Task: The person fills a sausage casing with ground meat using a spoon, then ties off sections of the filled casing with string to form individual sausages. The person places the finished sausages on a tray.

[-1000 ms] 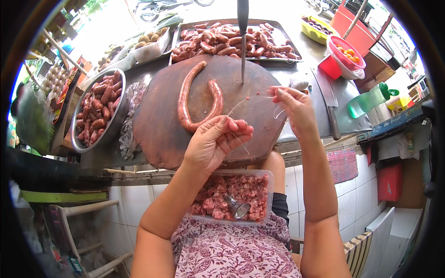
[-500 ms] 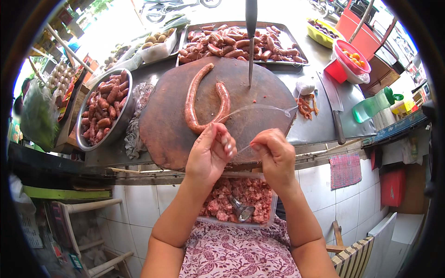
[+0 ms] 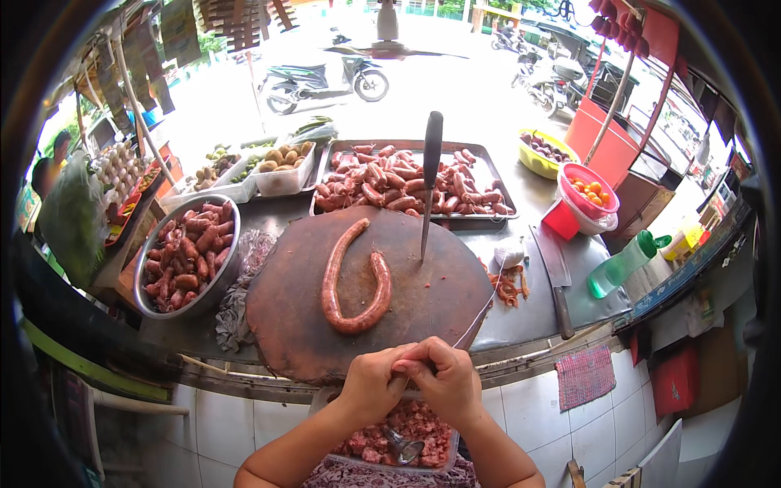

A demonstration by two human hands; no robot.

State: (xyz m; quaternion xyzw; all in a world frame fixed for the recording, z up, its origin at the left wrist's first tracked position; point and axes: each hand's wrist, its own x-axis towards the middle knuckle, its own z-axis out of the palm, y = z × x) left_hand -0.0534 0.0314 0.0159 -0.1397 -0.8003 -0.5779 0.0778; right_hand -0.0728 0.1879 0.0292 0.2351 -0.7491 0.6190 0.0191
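Observation:
My left hand (image 3: 373, 389) and my right hand (image 3: 447, 382) meet at the near edge of a round wooden chopping board (image 3: 443, 305). Both are closed, fingertips pinched together around a thin white string (image 3: 474, 324); the part between the fingers is hidden. From my right hand the string runs up to the right, toward a white ball of string (image 3: 510, 254). On the board, beyond my hands and touching neither, a long raw sausage (image 3: 354, 321) lies bent in a U. Beneath my hands sits a plastic tub (image 3: 446, 465) of chopped raw meat with a metal spoon (image 3: 403, 443).
A knife (image 3: 429, 187) stands point-down in the board. Linked sausages fill a metal tray (image 3: 498, 175) behind and a steel bowl (image 3: 230, 268) at left. At right lie a cleaver (image 3: 553, 260), a green bottle (image 3: 622, 264) and scraps of casing (image 3: 508, 289).
My hands have come together and drawn nearer to me, off the sausage's near bend. The head view has tilted up, showing more of the street.

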